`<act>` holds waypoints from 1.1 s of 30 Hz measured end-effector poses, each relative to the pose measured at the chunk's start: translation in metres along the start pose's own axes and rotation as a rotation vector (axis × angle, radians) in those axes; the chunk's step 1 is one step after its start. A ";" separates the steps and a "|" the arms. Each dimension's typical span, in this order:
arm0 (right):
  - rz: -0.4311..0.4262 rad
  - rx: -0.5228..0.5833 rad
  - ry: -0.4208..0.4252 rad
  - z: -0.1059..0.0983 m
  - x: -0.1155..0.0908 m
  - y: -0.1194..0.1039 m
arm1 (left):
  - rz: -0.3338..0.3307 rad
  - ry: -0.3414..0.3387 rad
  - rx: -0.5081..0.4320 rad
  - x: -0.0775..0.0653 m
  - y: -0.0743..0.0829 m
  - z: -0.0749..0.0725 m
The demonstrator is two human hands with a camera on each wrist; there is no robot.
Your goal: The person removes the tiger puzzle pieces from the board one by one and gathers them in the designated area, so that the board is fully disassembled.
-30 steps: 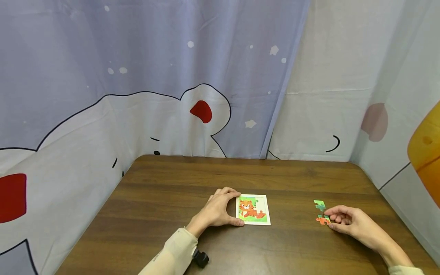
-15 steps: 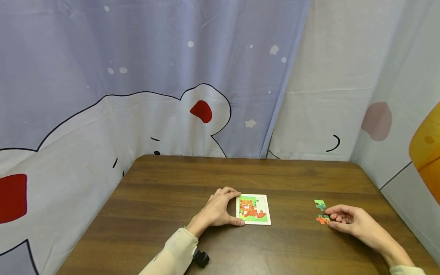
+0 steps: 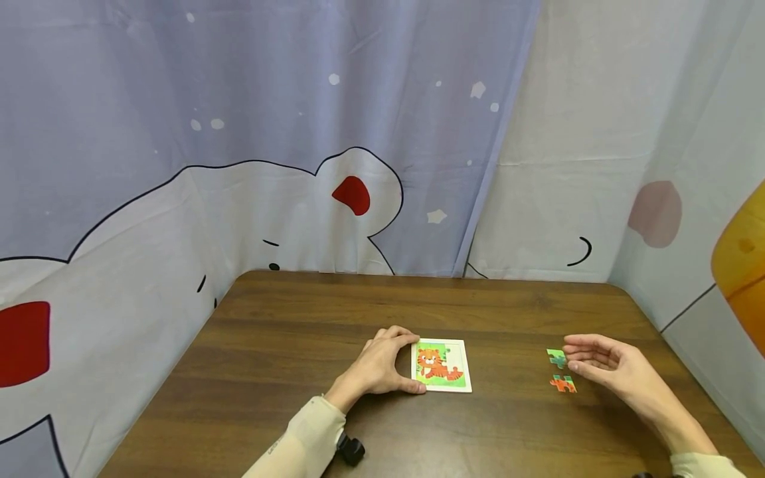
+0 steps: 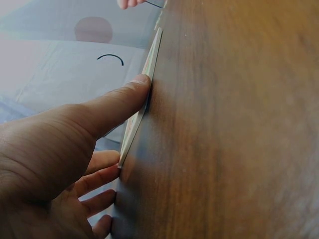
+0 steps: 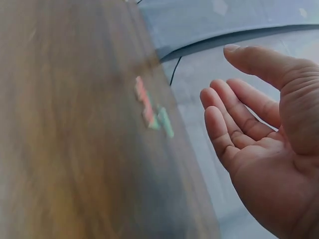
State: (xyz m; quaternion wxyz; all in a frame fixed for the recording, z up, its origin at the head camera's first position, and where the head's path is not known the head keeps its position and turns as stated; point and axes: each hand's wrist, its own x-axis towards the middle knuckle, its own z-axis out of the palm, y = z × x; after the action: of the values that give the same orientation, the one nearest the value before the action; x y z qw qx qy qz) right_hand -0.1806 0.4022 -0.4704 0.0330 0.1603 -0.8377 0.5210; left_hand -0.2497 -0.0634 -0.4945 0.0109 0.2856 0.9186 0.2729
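Note:
A square jigsaw puzzle (image 3: pixel 439 372) with a white frame and a tiger picture lies on the table, its upper right part bare white. My left hand (image 3: pixel 379 365) holds it at the left side, thumb (image 4: pixel 127 102) on the near edge and fingers at the far corner. To the right lie two loose jigsaw pieces: a green one (image 3: pixel 556 357) and, nearer me, an orange and green one (image 3: pixel 563 384). My right hand (image 3: pixel 618 372) hovers just right of them, fingers loosely bent. In the right wrist view nothing lies between its thumb and fingers.
The brown wooden table (image 3: pixel 311 312) has rounded far corners. A printed curtain (image 3: pixel 287 99) hangs behind it and along both sides. A black wrist device (image 3: pixel 350 451) sits under my left sleeve.
My right hand has lifted slightly away from the orange and green piece, toward the green piece, uncovering more of the orange one. My left hand and the puzzle stay in place.

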 end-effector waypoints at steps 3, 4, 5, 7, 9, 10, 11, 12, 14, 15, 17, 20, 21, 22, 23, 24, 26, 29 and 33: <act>0.004 -0.003 0.013 0.003 0.005 -0.008 | -0.002 -0.002 0.003 0.000 0.000 0.000; 0.004 -0.002 0.017 0.004 0.006 -0.011 | -0.003 -0.003 0.002 0.000 0.000 0.000; 0.000 -0.002 0.023 0.006 0.008 -0.014 | -0.003 -0.004 0.001 0.000 0.000 0.000; -0.015 0.005 0.034 0.010 0.013 -0.018 | -0.004 -0.004 0.000 0.000 0.000 0.000; -0.025 0.022 0.045 0.016 0.017 -0.022 | -0.004 -0.004 0.000 0.000 0.000 0.000; -0.031 0.030 0.049 0.019 0.020 -0.024 | -0.004 -0.004 0.000 0.000 0.000 0.000; -0.038 0.036 0.051 0.022 0.023 -0.025 | -0.003 -0.004 0.001 0.000 0.000 0.000; -0.043 0.043 0.051 0.025 0.025 -0.026 | -0.002 -0.003 0.001 0.000 0.000 0.000; -0.046 0.066 0.049 0.030 0.030 -0.029 | -0.001 -0.003 0.002 0.000 0.000 0.000; -0.051 0.076 0.045 0.033 0.032 -0.030 | -0.001 -0.003 0.001 0.000 0.000 0.000; -0.054 0.092 0.043 0.040 0.037 -0.033 | 0.000 -0.001 0.000 0.000 0.000 0.000; -0.056 0.116 0.038 0.050 0.045 -0.038 | 0.001 0.000 -0.001 0.000 0.000 0.000; -0.060 0.115 0.035 0.053 0.047 -0.040 | 0.002 0.001 0.000 0.000 -0.001 0.000; -0.067 0.115 0.030 0.056 0.049 -0.042 | 0.003 0.001 -0.001 0.000 0.000 0.000; -0.074 0.116 0.025 0.059 0.051 -0.044 | 0.004 0.002 -0.001 0.000 0.000 0.000; -0.078 0.117 0.020 0.062 0.054 -0.045 | 0.004 0.002 -0.002 0.000 0.000 -0.001; -0.091 0.117 0.011 0.068 0.058 -0.047 | 0.005 0.003 -0.001 0.000 0.000 -0.001; -0.094 0.126 0.004 0.076 0.063 -0.048 | 0.005 0.003 -0.002 0.000 0.000 -0.001; -0.080 0.138 -0.005 0.089 0.067 -0.048 | 0.005 0.004 -0.002 0.000 0.000 -0.001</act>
State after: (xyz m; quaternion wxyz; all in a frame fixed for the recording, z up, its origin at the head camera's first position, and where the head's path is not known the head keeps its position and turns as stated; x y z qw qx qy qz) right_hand -0.2194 0.2888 -0.4542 0.0405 0.1971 -0.7927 0.5755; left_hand -0.2495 -0.0640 -0.4937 0.0087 0.2873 0.9177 0.2743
